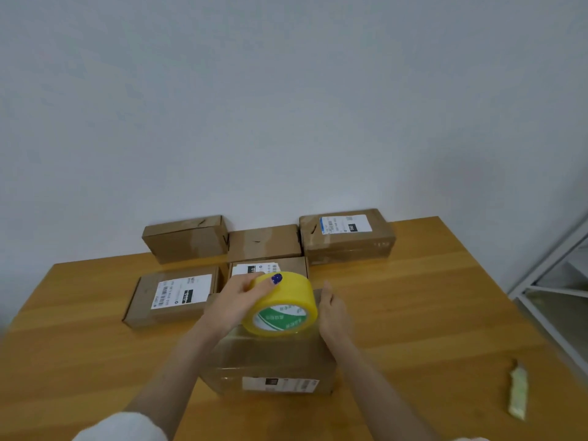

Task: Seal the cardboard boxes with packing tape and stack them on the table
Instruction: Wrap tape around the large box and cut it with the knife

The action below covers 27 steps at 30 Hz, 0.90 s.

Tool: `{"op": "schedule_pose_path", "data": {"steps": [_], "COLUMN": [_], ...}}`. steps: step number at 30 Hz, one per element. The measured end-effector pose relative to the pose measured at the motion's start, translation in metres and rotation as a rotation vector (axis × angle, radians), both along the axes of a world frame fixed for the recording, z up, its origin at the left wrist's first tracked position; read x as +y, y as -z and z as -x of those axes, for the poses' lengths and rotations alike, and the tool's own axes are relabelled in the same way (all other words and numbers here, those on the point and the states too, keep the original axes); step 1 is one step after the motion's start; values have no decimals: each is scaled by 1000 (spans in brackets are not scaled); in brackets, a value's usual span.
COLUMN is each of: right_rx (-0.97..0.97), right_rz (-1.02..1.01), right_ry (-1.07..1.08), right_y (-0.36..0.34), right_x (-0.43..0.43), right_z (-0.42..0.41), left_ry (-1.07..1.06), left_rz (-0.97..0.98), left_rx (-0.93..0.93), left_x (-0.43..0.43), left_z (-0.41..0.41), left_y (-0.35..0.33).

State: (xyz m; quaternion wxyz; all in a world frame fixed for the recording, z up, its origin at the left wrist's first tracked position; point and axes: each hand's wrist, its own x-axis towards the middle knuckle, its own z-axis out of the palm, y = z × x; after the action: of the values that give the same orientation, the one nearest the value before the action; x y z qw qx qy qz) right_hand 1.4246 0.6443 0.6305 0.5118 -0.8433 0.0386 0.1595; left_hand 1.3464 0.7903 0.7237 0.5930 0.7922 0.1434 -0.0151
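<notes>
Now, left hand (pixel 237 302) around tape roll (pixel 284 299) atop box (pixel 270 361).

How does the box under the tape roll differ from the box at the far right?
The near box lies under the tape roll, held by the left hand; the far right box has nothing on it. The near box shows its label on the front side; the far right box, on top. Both are brown cardboard.

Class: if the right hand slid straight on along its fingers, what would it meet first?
Probably the far right box, near its left corner. Depth is unclear: the right hand might clip the labelled middle box first.
</notes>
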Motion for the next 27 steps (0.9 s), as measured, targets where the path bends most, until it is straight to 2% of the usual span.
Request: {"op": "schedule_pose_path", "data": {"steps": [3,7,13,15,21,27], "right_rx": [-42,-85,-82,-77,-96,-86], "right_rz": [20,-9,-18,-7,53,33], "right_ry": [-74,-69,-67,-64,-65,-55], "right_y": [2,6,12,13,8,13], "right_x": [-3,0,2,2,-1,-2], "right_z": [0,-5,-5,-5,-3,-4], "left_ry": [-73,-174,-316,-302,-77,22], "left_rz": [53,140,247,212,-2,-86], "left_rx": [-24,-65,22,8,21,53], "left_x": [0,-2,-6,-5,5,11], "left_z": [3,3,5,1,-10,-15], "left_y": [12,14,18,14,-2,-4]}}
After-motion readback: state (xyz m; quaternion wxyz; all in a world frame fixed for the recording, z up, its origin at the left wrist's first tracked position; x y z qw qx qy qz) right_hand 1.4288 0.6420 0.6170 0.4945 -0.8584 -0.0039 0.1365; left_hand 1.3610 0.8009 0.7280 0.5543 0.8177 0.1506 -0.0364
